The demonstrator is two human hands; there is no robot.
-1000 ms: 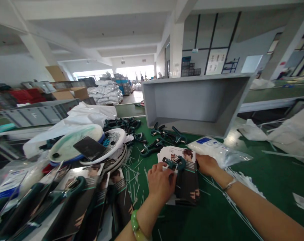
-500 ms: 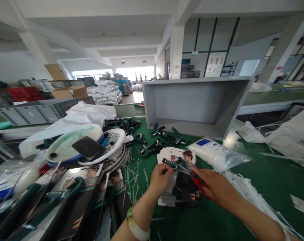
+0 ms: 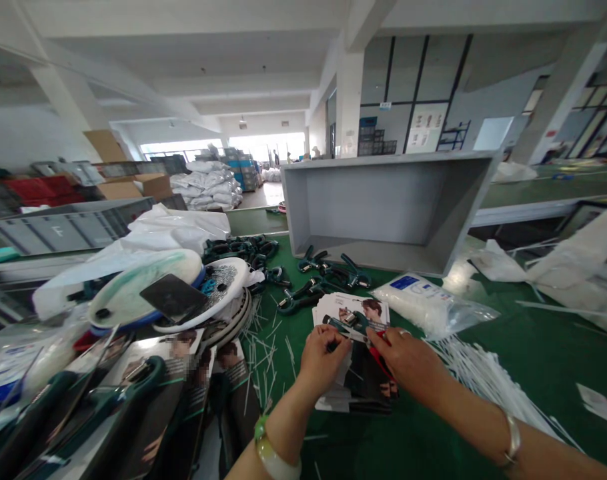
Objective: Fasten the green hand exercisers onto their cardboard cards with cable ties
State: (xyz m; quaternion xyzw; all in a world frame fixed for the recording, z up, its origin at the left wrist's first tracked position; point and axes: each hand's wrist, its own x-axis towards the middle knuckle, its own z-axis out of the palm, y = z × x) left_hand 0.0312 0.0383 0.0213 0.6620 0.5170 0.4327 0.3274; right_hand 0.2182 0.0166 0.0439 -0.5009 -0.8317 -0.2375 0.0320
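Note:
My left hand pinches a dark green hand-grip tool lying against a printed card, and it lifts the card's near edge. My right hand is next to it, with red-handled scissors mostly hidden in its fingers and their blades close to the tool. Under both hands lies a loose stack of printed cards with photos on them, on the green conveyor belt. My left wrist wears a pale green bangle, and my right wrist a silver one.
A tilted grey plastic bin stands beyond the hands, with loose dark green grip tools at its foot. A bag of white plastic, cut white strips, round white trays and carded tools crowd the belt.
My right hand has moved left onto the tool, with the red-handled scissors now showing in it. My left hand has risen slightly at the cards, and the view has tilted a little.

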